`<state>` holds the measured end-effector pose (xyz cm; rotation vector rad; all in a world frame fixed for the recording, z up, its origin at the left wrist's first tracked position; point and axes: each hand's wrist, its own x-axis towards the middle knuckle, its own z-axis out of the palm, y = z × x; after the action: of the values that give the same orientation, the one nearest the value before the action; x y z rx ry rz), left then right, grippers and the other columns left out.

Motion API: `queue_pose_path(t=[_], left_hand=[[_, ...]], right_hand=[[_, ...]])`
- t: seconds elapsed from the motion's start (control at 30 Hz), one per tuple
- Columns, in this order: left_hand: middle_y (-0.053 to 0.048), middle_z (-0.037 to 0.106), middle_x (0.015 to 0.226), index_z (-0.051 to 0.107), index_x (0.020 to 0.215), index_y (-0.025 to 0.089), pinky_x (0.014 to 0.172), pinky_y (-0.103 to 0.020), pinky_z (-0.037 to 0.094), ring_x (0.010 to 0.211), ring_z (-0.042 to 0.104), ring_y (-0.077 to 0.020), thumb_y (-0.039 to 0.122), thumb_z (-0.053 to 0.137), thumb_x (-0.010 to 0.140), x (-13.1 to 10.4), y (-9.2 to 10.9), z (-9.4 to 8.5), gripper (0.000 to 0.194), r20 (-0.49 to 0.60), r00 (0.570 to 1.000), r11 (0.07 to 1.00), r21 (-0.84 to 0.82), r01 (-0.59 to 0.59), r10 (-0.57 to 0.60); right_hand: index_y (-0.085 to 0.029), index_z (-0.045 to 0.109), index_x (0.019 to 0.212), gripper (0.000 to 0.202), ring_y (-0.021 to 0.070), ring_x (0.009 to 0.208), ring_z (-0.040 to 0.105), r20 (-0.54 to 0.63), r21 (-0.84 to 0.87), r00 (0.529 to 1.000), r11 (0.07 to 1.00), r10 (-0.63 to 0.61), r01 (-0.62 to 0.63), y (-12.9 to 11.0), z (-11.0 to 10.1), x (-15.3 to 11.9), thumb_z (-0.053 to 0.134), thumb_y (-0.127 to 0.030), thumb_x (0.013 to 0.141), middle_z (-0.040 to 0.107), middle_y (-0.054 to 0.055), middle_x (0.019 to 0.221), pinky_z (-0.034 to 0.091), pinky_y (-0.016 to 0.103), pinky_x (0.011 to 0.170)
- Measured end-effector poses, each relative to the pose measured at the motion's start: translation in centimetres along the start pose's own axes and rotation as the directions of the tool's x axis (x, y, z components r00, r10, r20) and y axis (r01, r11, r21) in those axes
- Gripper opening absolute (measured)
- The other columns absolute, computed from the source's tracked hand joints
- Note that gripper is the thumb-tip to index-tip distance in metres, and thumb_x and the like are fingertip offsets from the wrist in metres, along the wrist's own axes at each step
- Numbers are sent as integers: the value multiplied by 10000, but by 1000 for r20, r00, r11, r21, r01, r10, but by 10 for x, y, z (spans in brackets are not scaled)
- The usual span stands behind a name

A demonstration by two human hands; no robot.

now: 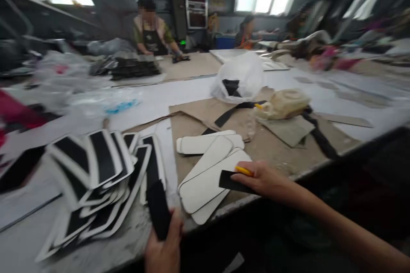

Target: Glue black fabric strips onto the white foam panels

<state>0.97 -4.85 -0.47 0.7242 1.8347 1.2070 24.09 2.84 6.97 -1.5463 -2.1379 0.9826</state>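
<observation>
Near the table's front edge, my left hand (165, 247) grips a flat black strip (158, 211), thumb on top. My right hand (264, 179) is closed on another dark strip (235, 182) and has a small yellow object (244, 171), perhaps a tool handle, between its fingers. Beneath and beside that strip lie several white panels with rounded ends (205, 185), fanned over one another. Left of my left hand spreads a loose pile of white-edged pieces with black centres (104, 158).
Brown sheet material (269, 153) covers part of the table. On it are a cream plastic container (288, 102), an olive-grey cloth piece (288, 130) and black strips. Behind stands a clear plastic bag (240, 79). A co-worker (153, 36) handles material across the table; other people are farther back.
</observation>
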Motion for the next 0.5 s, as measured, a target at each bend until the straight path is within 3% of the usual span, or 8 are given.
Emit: queue_pose_path(t=[0.07,0.27,0.5], left_hand=[[22,567,604,609,914,137,594,-284,442,582,542,-151,490,651,690,7,-2,-3,420,17,996,996,-21,86,-86],[-9,596,737,579,893,170,666,-280,423,714,557,-174,473,613,725,15,-1,6,348,84,996,999,-39,17,-14],[-7,555,726,558,866,169,661,-281,414,672,512,-153,421,587,753,23,-4,7,278,157,985,996,-44,73,-65]], right_hand=[[-182,444,621,322,86,547,383,132,-89,991,996,-13,25,4,11,16,447,-382,873,446,-50,581,294,214,532],[-184,536,667,291,109,536,436,423,-210,905,965,-55,157,-14,34,61,472,-400,852,538,-10,580,297,217,510],[-187,613,755,292,153,622,571,536,-268,841,931,-69,247,-26,57,91,459,-412,862,662,47,705,348,225,571]])
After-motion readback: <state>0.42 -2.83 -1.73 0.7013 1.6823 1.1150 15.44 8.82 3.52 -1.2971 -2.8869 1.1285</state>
